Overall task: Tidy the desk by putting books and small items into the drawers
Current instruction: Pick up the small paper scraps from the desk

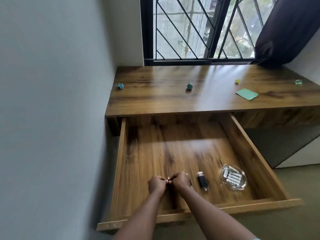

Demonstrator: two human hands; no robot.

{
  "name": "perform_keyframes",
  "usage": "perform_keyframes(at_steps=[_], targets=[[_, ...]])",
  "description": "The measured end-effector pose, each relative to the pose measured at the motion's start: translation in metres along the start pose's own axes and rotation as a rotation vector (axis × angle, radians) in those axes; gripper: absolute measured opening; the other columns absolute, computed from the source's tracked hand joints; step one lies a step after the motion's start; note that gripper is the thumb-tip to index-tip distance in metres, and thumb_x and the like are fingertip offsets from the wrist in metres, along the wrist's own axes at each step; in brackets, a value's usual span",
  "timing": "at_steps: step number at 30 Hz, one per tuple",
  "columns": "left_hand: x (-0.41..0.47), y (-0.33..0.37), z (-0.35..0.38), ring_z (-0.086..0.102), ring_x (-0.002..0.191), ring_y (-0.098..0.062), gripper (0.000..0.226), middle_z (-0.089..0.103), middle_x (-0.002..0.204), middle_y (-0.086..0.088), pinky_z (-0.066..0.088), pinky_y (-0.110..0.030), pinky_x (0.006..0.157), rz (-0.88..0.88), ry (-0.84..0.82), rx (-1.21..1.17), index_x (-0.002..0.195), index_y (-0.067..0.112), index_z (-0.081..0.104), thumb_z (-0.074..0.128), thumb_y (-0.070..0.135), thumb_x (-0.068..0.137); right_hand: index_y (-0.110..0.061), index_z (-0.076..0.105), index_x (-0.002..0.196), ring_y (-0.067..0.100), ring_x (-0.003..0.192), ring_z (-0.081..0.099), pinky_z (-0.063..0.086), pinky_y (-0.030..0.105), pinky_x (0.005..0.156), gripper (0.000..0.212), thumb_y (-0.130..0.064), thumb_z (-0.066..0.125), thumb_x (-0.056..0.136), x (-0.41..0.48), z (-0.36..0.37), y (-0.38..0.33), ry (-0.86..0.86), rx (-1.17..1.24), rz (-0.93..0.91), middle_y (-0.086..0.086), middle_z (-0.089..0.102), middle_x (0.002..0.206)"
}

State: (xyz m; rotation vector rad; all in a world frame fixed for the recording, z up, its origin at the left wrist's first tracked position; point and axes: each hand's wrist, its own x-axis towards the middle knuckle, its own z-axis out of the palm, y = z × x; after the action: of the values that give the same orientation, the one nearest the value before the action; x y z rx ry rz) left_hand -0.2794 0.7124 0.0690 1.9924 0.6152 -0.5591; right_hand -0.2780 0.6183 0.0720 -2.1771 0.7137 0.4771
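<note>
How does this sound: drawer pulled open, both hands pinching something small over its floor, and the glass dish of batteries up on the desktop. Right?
Not the dish. The head view shows the glass dish of batteries inside the open drawer, not on the desktop. The left hand and right hand do pinch a small item over its floor.

Both bare forearms rise from the bottom edge and converge at lower centre of the frame. The left hand [156, 185] and right hand [181, 181] meet there, fingers curled, together pinching a tiny object [168, 180] too small to identify.
</note>
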Motion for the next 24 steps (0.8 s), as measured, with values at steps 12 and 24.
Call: perform_keyframes(at_steps=[12,24], targets=[[0.004,-0.005,0.008,0.069,0.094,-0.021,0.016,0.074,0.102,-0.007,0.053,-0.028,0.085,-0.068,0.082,0.033,0.099,0.011,0.075,0.067,0.016,0.086,-0.005,0.065,0.102,0.016,0.077,0.051,0.04,0.024,0.065,0.023,-0.012,0.043,0.099,-0.005,0.017,0.001,0.159,0.062,0.172,0.009,0.066,0.105],[-0.017,0.037,0.014,0.065,0.1,-0.031,0.028,0.068,0.108,-0.015,0.051,-0.032,0.08,0.002,0.21,0.168,0.109,0.002,0.068,0.046,0.017,0.097,-0.006,0.067,0.102,0.017,0.085,0.062,0.045,0.024,0.065,0.018,-0.019,0.061,0.091,-0.004,-0.056,0.013,0.219,-0.025,-0.042,0.007,0.069,0.098]])
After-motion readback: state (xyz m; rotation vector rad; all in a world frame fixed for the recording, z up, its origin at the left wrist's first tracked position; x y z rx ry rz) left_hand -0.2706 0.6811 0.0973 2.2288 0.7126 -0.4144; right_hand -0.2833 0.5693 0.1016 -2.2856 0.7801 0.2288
